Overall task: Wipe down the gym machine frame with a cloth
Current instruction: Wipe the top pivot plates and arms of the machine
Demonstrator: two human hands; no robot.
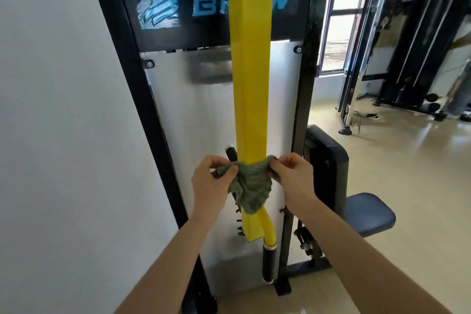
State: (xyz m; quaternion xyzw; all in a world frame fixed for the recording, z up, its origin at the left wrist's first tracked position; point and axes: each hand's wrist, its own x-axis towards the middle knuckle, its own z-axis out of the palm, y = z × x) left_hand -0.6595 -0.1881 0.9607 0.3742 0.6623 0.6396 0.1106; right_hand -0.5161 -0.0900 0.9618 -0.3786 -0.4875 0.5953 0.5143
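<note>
A yellow frame bar [251, 84] of the gym machine hangs down the middle of the head view, in front of a white panel and a black outer frame [132, 79]. An olive-green cloth [251, 186] is draped across the lower part of the yellow bar. My left hand [211, 178] pinches the cloth's left end and my right hand [293, 173] pinches its right end, one on each side of the bar. The rest of the cloth droops below my hands. Under it the bar ends in a curved yellow handle with a black grip [269, 262].
A white wall [63, 135] stands close on the left. A dark blue padded seat [367, 214] and back pad [328, 168] sit to the right of the machine. Other black gym machines [407, 58] and a window [339, 25] are at the far right across a beige floor.
</note>
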